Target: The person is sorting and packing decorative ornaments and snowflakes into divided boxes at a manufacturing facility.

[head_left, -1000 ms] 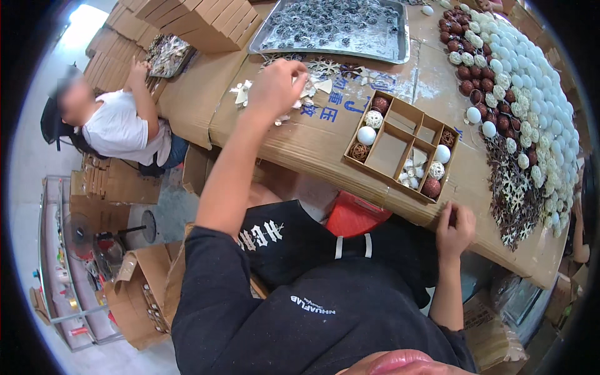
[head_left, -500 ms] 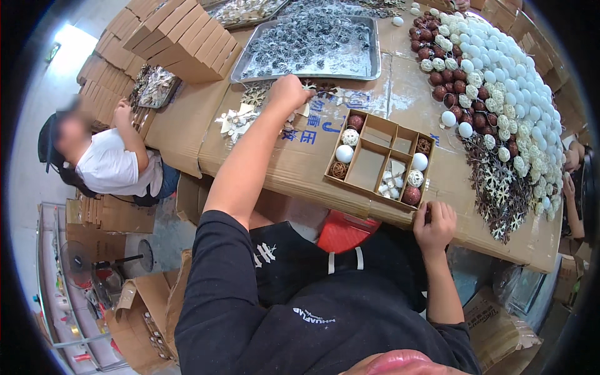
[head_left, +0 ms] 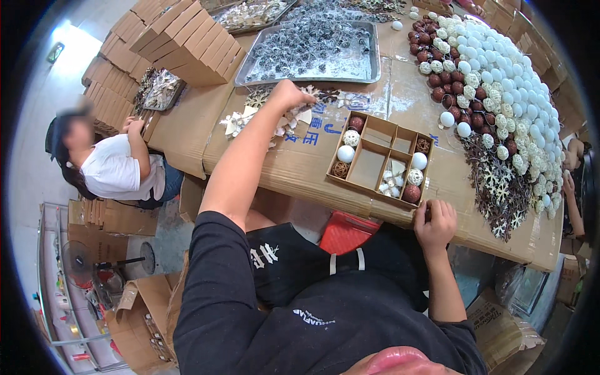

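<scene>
The right hand (head_left: 435,224) rests at the front edge of the table (head_left: 300,170), just off the near right corner of the divided box (head_left: 365,165); its fingers are curled inward, and with the palm out of view I cannot tell whether they hold anything. A red plastic piece (head_left: 350,230) shows below the box, partly covered by the table edge.

The box lies near that edge. Balls line its left and right sides, white pieces (head_left: 392,179) fill a compartment by the right column, and three other compartments show cardboard bottoms. Tabletop stretches from the box's right wall to the heap of balls (head_left: 506,94), and from its far wall to the metal tray (head_left: 356,70), leaving room to move on both sides.

Left of the box and beyond it, the left hand (head_left: 290,95) reaches over snowflake cutouts (head_left: 259,95) and pale chips (head_left: 234,124). Its fingers are bent close together; their tips are hard to make out, so I cannot tell what they pinch.

Farther left of the box rise stacked cartons (head_left: 194,47); past them, a person in a white shirt (head_left: 115,165). Beyond the metal tray, another tray of pieces (head_left: 250,15) is cut off.
</scene>
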### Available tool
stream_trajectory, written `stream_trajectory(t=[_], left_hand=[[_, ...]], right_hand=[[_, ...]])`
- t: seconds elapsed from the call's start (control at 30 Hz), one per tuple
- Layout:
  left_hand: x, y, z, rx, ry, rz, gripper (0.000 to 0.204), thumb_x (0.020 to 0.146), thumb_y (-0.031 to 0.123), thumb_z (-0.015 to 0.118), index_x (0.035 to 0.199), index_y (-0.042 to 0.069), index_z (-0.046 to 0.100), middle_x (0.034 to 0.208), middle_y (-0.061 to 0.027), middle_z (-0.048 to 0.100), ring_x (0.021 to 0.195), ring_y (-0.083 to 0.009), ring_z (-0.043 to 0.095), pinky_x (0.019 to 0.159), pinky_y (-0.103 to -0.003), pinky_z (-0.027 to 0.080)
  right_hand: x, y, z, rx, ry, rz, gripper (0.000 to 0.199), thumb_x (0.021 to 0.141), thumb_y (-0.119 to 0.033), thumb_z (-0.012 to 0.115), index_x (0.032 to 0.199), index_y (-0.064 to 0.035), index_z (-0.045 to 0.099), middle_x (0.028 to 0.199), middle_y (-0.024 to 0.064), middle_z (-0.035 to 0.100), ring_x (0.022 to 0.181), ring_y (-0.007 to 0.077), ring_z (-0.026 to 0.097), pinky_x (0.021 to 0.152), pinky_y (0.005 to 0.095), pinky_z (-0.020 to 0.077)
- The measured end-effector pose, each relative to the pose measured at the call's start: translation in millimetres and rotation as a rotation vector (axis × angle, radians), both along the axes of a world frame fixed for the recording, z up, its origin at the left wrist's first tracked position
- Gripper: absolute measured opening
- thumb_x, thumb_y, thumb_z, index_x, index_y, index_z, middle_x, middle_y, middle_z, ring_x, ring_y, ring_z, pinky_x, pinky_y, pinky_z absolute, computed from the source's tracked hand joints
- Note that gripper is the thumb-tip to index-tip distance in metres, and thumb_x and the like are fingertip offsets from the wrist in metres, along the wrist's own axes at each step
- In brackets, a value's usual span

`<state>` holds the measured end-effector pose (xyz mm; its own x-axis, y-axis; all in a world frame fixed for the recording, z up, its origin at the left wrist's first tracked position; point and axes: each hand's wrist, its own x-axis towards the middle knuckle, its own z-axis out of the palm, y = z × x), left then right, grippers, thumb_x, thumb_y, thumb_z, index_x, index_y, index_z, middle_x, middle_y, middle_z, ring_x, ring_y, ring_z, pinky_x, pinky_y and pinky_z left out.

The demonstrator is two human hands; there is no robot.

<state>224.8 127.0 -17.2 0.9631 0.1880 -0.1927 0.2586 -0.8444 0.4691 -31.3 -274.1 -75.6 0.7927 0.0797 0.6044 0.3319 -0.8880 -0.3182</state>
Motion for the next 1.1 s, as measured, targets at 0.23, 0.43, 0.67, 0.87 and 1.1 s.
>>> stream_trajectory(t=[0.23, 0.43, 0.67, 0.87, 1.1], left_hand=[[-5, 0, 12, -0.089, -0.130, -0.091, 0.026, 0.073, 0.028, 0.084, 0.088, 0.007, 0.079, 0.087, -0.0113, 0.077, 0.078, -0.0204, 0.072, 0.076, -0.035, 0.056], [-8, 11, 32, -0.490, -0.385, -0.143, 0.047, 0.080, 0.025, 0.085, 0.119, 0.005, 0.068, 0.095, -0.0081, 0.074, 0.084, -0.0147, 0.067, 0.078, -0.032, 0.054], [-58, -21, 87, -1.062, -0.219, -0.177, 0.022, 0.096, 0.010, 0.068, 0.115, 0.003, 0.059, 0.099, -0.0044, 0.069, 0.090, -0.0142, 0.068, 0.081, -0.032, 0.057], [-146, -75, 83, -1.389, -0.085, -0.284, 0.030, 0.094, 0.006, 0.067, 0.120, 0.001, 0.054, 0.105, -0.0115, 0.069, 0.093, -0.0206, 0.070, 0.080, -0.038, 0.061], [-218, -123, 56, -1.601, -0.106, -0.248, 0.030, 0.089, -0.002, 0.072, 0.113, 0.002, 0.056, 0.102, -0.0053, 0.065, 0.092, -0.0124, 0.066, 0.083, -0.027, 0.056]], right_hand=[[-1, -1, -2, 0.007, 0.008, -0.002, 0.014, 0.084, -0.013, 0.069, 0.077, -0.0070, 0.059, 0.071, 0.0092, 0.056, 0.068, 0.0292, 0.056, 0.064, 0.0411, 0.0412], [-1, 2, -1, 0.017, 0.000, 0.006, 0.014, 0.084, -0.012, 0.069, 0.077, -0.0074, 0.059, 0.071, 0.0090, 0.056, 0.067, 0.0290, 0.055, 0.064, 0.0408, 0.0408], [-1, -1, 2, 0.019, -0.008, 0.009, 0.013, 0.082, -0.010, 0.070, 0.076, -0.0073, 0.059, 0.070, 0.0091, 0.056, 0.066, 0.0301, 0.054, 0.063, 0.0416, 0.0401], [-15, 9, 30, 0.669, 0.133, 0.173, 0.010, 0.095, -0.002, 0.062, 0.086, 0.0029, 0.062, 0.073, 0.0068, 0.059, 0.071, 0.0116, 0.057, 0.067, 0.0262, 0.0469], [24, 64, 107, 1.170, 0.591, 0.712, 0.036, 0.096, -0.009, 0.064, 0.130, 0.0030, 0.058, 0.108, 0.0056, 0.064, 0.097, 0.0118, 0.058, 0.085, 0.0246, 0.0481]])
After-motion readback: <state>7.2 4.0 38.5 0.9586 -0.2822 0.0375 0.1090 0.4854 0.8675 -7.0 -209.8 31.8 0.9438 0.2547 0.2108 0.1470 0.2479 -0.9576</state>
